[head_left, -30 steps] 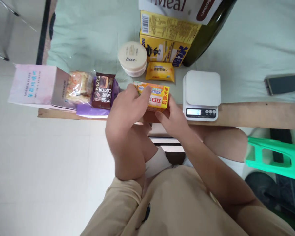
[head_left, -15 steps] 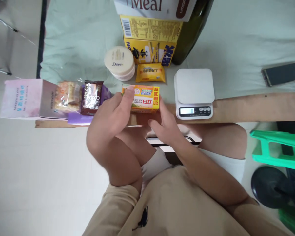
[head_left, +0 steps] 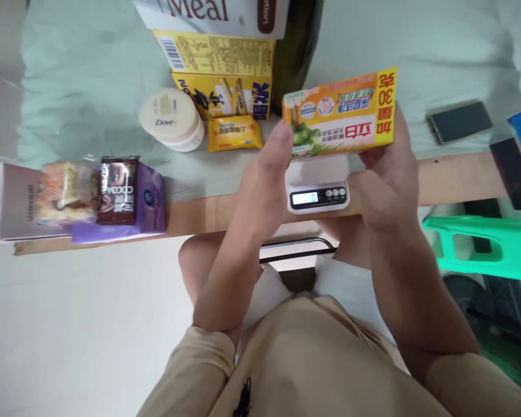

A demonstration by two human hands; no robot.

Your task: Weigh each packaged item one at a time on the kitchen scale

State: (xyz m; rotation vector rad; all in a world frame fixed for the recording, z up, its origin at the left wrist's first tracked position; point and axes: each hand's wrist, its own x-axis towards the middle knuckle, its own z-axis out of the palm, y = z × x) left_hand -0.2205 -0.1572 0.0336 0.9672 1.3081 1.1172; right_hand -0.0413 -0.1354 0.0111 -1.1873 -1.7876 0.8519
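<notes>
Between my two hands I hold up a yellow and orange soap box (head_left: 341,116), tilted, its printed front facing me. My left hand (head_left: 267,179) grips its left end with the thumb on the front corner. Around the right end, my right hand (head_left: 388,168) is closed, its fingers partly hidden behind the box. Below and behind the box sits a white digital kitchen scale (head_left: 319,200) with a lit display reading 0; the box covers the back of its platform.
Left of my hands stand a Dove jar (head_left: 171,119), a small yellow packet (head_left: 234,134), a cocoa packet (head_left: 118,191) on a purple box (head_left: 151,200), and wrapped bread (head_left: 67,191). Yellow cartons (head_left: 226,95) and a dark bottle (head_left: 299,46) rise behind. A phone (head_left: 460,123) lies right.
Both hands have lifted the soap box from near the table edge and carried it right, above the scale. The view has shifted right, and a blue box now shows at the right edge.
</notes>
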